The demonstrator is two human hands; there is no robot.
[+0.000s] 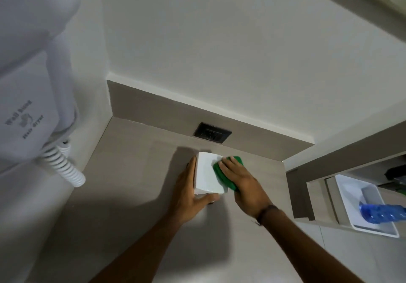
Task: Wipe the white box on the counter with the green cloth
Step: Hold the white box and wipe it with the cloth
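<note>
Head view
White box: my white box [207, 176] sits on the counter [131, 184] near its back edge, just in front of the dark wall socket [212, 132].
Left hand: my left hand [190, 191] clasps the box's left side, thumb curled under its near corner.
Right hand: my right hand [239, 180] lies flat, fingers spread, pressing the green cloth [222, 173] on the box's right side.
Left edge: a white hair dryer [28, 74] hangs on the wall.
</note>
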